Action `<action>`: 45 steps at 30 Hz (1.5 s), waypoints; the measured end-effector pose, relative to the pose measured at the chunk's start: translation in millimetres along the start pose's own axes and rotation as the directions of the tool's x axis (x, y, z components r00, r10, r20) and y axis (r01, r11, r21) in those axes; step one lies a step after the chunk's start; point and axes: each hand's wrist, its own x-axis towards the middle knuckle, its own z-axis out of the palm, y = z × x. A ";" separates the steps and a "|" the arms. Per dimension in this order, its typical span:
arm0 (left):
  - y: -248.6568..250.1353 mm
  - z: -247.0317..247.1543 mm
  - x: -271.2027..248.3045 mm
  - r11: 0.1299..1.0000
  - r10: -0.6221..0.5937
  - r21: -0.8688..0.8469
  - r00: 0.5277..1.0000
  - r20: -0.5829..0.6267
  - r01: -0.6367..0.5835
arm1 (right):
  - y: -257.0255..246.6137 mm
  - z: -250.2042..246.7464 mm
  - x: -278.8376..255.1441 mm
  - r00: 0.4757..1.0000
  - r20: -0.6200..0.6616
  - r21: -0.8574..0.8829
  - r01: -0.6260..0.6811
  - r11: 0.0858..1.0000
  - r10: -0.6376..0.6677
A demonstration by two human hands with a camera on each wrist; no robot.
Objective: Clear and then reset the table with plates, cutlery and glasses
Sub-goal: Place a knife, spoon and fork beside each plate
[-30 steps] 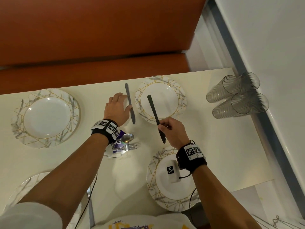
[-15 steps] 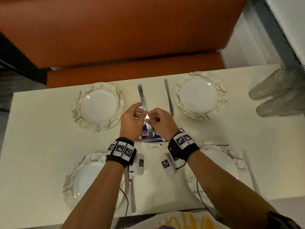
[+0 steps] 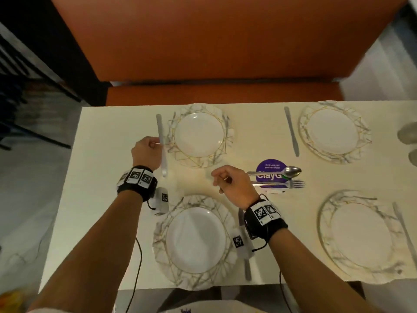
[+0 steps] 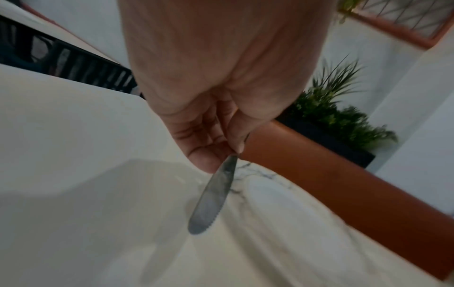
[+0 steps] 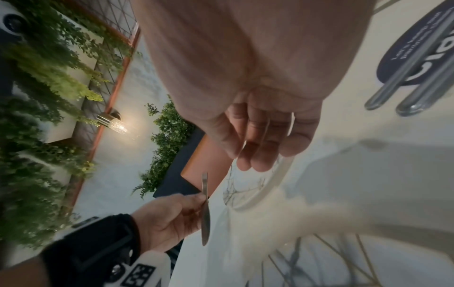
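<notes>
My left hand (image 3: 150, 147) pinches a silver knife (image 3: 161, 143) by its middle, just left of the far-left marbled plate (image 3: 222, 123). In the left wrist view the thumb and fingers of the left hand (image 4: 221, 155) grip the knife (image 4: 211, 198) above the table, blade toward the camera. My right hand (image 3: 222, 180) hovers over the table centre, loosely curled and empty. The right wrist view shows the right hand's fingers (image 5: 258, 155) relaxed, with the knife (image 5: 205, 213) beyond them. A spoon (image 3: 291, 171) and fork (image 3: 293, 184) lie on a purple coaster (image 3: 272, 164).
Three more marbled plates stand at the far right (image 3: 304, 123), near left (image 3: 162, 240) and near right (image 3: 325, 222). Knives lie beside the far-right plate (image 3: 292, 132), the near-right plate (image 3: 404, 227) and the near-left plate (image 3: 247, 269). Clear glasses (image 3: 408, 134) sit at the right edge. An orange bench (image 3: 214, 91) runs behind the table.
Half a second ago both hands met on a knife above the coaster. Now the left hand has carried it left to the far-left plate, and the right hand has let go.
</notes>
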 end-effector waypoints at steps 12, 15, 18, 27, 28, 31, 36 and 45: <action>-28.8 5.4 36.6 0.991 -0.055 0.123 0.994 0.091 0.043 | 9.9 -2.3 1.4 0.994 -0.059 -0.022 -0.097 0.995 0.096; -26.6 1.0 21.4 0.960 0.090 0.265 0.996 0.020 -0.092 | 8.2 -2.0 5.3 0.990 -0.068 0.002 -0.120 0.993 0.120; -31.8 -2.9 11.2 0.836 0.335 0.437 0.939 0.072 -0.332 | 8.9 2.4 7.7 0.989 -0.069 0.010 -0.132 0.991 0.133; -32.2 -6.8 28.6 0.673 0.399 0.566 0.878 0.264 -0.476 | 11.0 9.7 11.7 0.989 -0.078 -0.011 -0.130 0.992 0.128; -29.9 -6.8 33.0 0.669 0.394 0.571 0.879 0.270 -0.476 | 11.2 9.8 11.5 0.988 -0.081 -0.009 -0.133 0.991 0.132; -24.3 -6.2 43.4 0.666 0.374 0.579 0.882 0.285 -0.470 | 12.4 10.7 11.1 0.987 -0.095 -0.010 -0.135 0.991 0.133; -18.3 -5.9 53.4 0.655 0.361 0.594 0.884 0.297 -0.467 | 14.4 11.6 12.8 0.989 -0.105 -0.025 -0.106 0.994 0.103; -8.4 -7.2 63.8 0.637 0.331 0.623 0.891 0.309 -0.453 | 19.7 12.3 12.9 0.989 -0.122 -0.049 -0.091 0.995 0.084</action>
